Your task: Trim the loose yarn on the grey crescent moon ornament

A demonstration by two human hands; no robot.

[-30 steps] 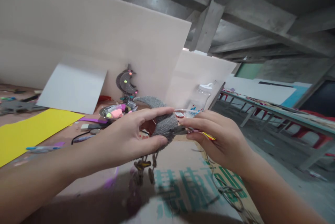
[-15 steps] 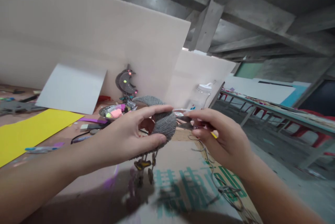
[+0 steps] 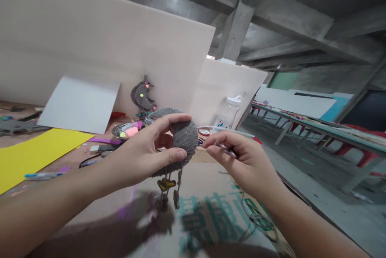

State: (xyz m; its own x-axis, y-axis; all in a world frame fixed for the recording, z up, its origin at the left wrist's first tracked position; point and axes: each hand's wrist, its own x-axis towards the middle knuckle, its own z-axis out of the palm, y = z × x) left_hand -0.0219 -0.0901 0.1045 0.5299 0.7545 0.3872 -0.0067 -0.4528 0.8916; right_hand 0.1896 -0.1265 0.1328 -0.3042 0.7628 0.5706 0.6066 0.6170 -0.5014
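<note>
My left hand (image 3: pixel 159 145) grips a grey yarn-wrapped crescent (image 3: pixel 185 139), thumb in front and fingers curled around its far side. Small dangling charms (image 3: pixel 166 185), one of them yellow and dark, hang on strings beneath it. Just right of the crescent, my right hand (image 3: pixel 238 157) is closed, with thumb and forefinger pinched together. A thin, shiny, pinkish thing (image 3: pixel 226 150) shows among its fingers, too small to name. Loose grey cord (image 3: pixel 261 222) lies below the right hand, over a board with green printed characters (image 3: pixel 208 209).
A finished-looking crescent ornament with coloured beads (image 3: pixel 143 93) leans on the white partition (image 3: pixel 105 33). Nearby are a metal bowl of bits (image 3: pixel 119 130), a clear bottle (image 3: pixel 227 115), a white sheet (image 3: pixel 80 103), yellow paper (image 3: pixel 45 153) and a pen (image 3: pixel 44 175). A long table (image 3: pixel 316 119) stands at right.
My right hand has turned and its fingertips have drawn into a pinch; dark strips that showed between it and the crescent are no longer visible. The crescent has tilted slightly in my left hand.
</note>
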